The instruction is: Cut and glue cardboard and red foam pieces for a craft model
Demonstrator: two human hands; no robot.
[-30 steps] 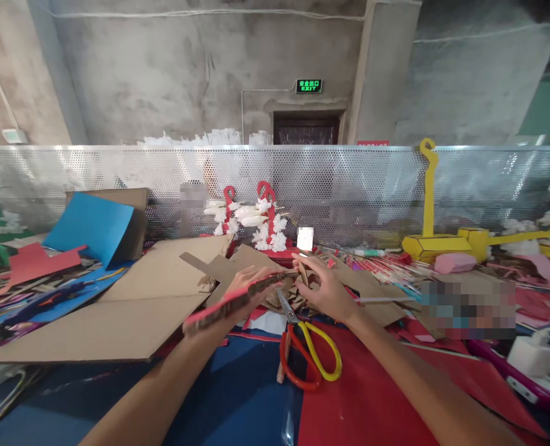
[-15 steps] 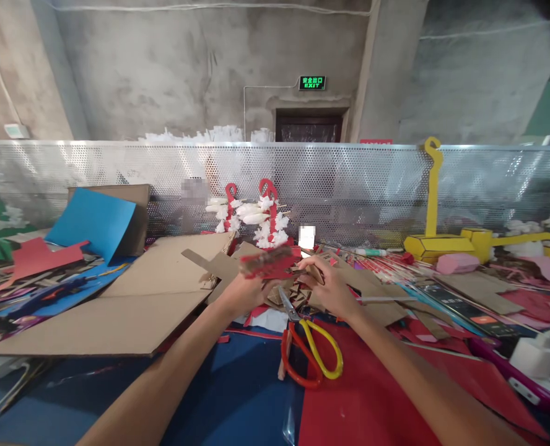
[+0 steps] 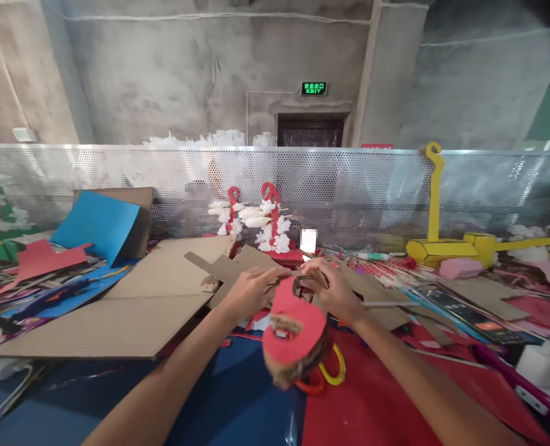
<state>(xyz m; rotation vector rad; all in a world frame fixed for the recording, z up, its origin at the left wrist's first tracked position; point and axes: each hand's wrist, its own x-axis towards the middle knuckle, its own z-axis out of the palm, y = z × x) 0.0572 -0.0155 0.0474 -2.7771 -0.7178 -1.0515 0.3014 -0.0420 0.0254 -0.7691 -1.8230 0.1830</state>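
A rounded red cardboard piece (image 3: 298,313) hangs toward me between my hands, with rough brown edges and a small torn slot. My left hand (image 3: 251,292) is closed, its fingertips pinching the piece's far end. My right hand (image 3: 331,290) is also closed, fingers bent around a thin strip-like edge at the same end; whether that strip belongs to the red piece is hard to tell. Under the red piece, scissors (image 3: 337,365) with a yellow and a red-orange handle lie mostly hidden.
Large cardboard sheets (image 3: 117,322) cover the left. A red sheet (image 3: 349,409) lies in front. Red hooked pieces with white flowers (image 3: 272,223) stand behind the hands. On the right are a yellow hooked model (image 3: 435,210), a phone (image 3: 465,313) and a power strip (image 3: 532,399).
The red piece has swung down toward me, showing its flat face and covering most of the scissors. My left hand has shifted slightly to the far end; both hands stay close together.
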